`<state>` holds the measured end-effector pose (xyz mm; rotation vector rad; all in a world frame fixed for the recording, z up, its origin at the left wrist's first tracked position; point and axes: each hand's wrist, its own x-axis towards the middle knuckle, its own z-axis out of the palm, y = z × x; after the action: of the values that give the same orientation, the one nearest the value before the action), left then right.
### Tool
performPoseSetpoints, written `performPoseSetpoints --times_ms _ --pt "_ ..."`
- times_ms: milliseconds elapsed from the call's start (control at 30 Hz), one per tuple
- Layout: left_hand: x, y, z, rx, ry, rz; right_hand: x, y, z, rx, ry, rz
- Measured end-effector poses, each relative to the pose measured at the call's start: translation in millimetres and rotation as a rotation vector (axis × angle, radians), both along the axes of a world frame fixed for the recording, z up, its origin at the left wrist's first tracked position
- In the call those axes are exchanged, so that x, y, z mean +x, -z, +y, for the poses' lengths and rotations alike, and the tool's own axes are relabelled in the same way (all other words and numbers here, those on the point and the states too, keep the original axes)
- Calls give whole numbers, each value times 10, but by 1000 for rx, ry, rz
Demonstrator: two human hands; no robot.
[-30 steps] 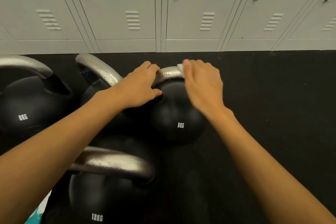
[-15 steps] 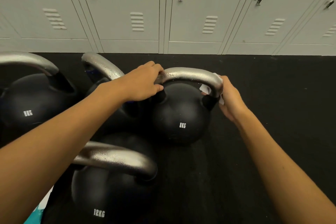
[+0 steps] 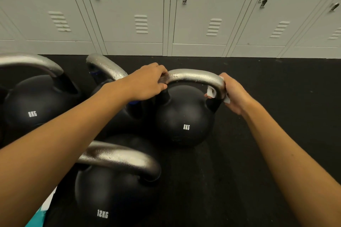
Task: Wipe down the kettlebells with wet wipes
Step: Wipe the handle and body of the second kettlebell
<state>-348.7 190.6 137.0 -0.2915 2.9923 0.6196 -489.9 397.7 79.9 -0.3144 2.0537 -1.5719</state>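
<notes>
Black 8KG kettlebell (image 3: pixel 184 118) is sitting upright on the black floor (image 3: pixel 258 153), right of the cluster, its steel handle (image 3: pixel 193 76) arching across the top with water beads showing on it.

Left hand (image 3: pixel 147 83) is gripping the left end of the handle, fingers curled over the top and thumb tucked under.

Right hand (image 3: pixel 234 96) is wrapping the right bend of the handle, fingers curled round it with a white wipe (image 3: pixel 211 92) pinched between palm and steel. One corner of the wipe is showing inside the handle loop, another is poking out below the hand on the outer side.

Three more kettlebells are standing close by: a 12KG bell (image 3: pixel 110 199) nearest the camera, just left of and in front of the held one; a second 8KG bell (image 3: pixel 33 105) at far left; and a fourth bell (image 3: pixel 105 68) behind the left forearm, mostly hidden, only its wet handle showing clearly.

Grey lockers (image 3: pixel 129 14) are lining the wall beyond the floor. A teal and white packet (image 3: pixel 36 217) is peeking in at the bottom left edge; I cannot tell what it is.
</notes>
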Motion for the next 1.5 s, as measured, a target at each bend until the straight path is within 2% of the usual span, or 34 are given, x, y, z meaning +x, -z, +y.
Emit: performPoseSetpoints --times_ms 133,267,533,667,767,833,1100,1267,1367,1500 --pt "-6 4 -6 11 -2 1 -80 -162 -65 78 -153 80" --pt "-8 -2 -1 17 -5 -3 -79 -26 26 -77 -59 -27" --pt "-21 -6 12 5 -12 -5 -21 22 74 -86 -81 29" --pt "-18 -20 18 5 -11 -10 9 115 147 -154 -49 -85" --pt "-16 -31 12 -9 -4 -26 -28 47 88 -26 -133 14" --pt "-16 -36 4 -24 2 -36 -39 9 21 50 -109 60" --pt "2 -49 0 -26 16 -53 -76 93 58 -91 -52 -137" --pt "0 -51 -3 -29 18 -52 -81 -149 -2 -24 -182 -45" --pt "-3 -52 -6 -20 20 -58 16 -94 26 -109 -87 4" --pt "-6 -47 -1 -21 20 -57 126 196 193 -251 95 -40"
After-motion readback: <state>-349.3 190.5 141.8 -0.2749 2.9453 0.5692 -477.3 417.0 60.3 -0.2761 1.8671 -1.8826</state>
